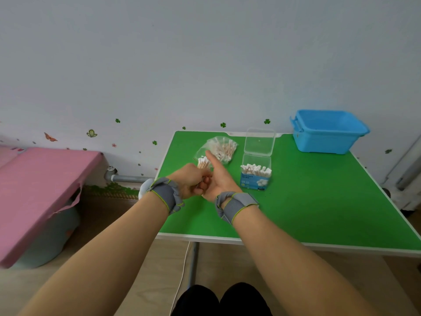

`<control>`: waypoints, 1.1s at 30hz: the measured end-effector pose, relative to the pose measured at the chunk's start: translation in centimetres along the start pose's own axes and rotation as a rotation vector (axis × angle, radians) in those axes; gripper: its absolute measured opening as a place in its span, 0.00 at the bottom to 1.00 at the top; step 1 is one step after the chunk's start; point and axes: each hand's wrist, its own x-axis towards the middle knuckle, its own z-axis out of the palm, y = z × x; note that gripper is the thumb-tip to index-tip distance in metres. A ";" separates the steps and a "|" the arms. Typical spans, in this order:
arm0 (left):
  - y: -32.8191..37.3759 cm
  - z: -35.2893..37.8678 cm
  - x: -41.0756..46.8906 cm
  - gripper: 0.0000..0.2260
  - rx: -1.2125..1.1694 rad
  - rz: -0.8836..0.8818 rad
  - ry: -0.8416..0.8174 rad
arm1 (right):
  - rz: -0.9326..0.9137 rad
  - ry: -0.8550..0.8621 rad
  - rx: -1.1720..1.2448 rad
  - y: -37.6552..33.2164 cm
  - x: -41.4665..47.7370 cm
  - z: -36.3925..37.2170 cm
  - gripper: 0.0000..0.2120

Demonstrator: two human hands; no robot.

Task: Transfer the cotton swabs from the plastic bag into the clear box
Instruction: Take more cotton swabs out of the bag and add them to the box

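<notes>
Left grip (190, 180): clenched round a bundle of cotton swabs (203, 162), mid-frame.
Right grip (219, 179): released, fingers straight, beside the left.
Plastic bag (222, 147): on worktop (307, 201), just above.
Clear box (256, 172): lid up, right of bag.

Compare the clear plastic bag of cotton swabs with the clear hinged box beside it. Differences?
The clear plastic bag lies flat and crumpled on the green table; the clear rigid hinged box stands upright, lid raised open. The bag's cotton swabs lie jumbled, wooden sticks showing; the box's stand packed, white tips up. The box carries a blue label; the bag has no blue one. Both are transparent and hold swabs.
</notes>
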 end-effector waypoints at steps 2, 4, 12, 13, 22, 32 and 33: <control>-0.1 0.4 -0.3 0.16 0.074 0.030 0.026 | -0.004 0.001 -0.059 0.0 0.2 0.0 0.23; -0.1 0.8 -0.4 0.15 0.128 0.075 0.053 | -0.005 -0.005 -0.121 -0.1 0.4 0.0 0.24; 0.8 1.4 -1.2 0.06 0.008 0.063 0.072 | 0.072 -0.089 0.037 -0.4 1.7 -0.9 0.12; 0.9 1.4 -1.1 0.06 0.007 0.062 0.086 | 0.083 -0.128 0.084 -0.4 1.7 -1.0 0.11; 0.8 0.7 0.3 0.07 0.115 0.088 0.244 | 0.100 -0.207 0.176 -0.7 1.8 -0.9 0.15; -0.1 -0.3 0.0 0.09 0.049 0.132 0.265 | 0.101 -0.261 0.215 -0.8 1.3 -0.7 0.14; -0.1 -0.4 0.0 0.09 0.034 0.135 0.261 | 0.103 -0.260 0.224 -0.8 1.3 -0.7 0.14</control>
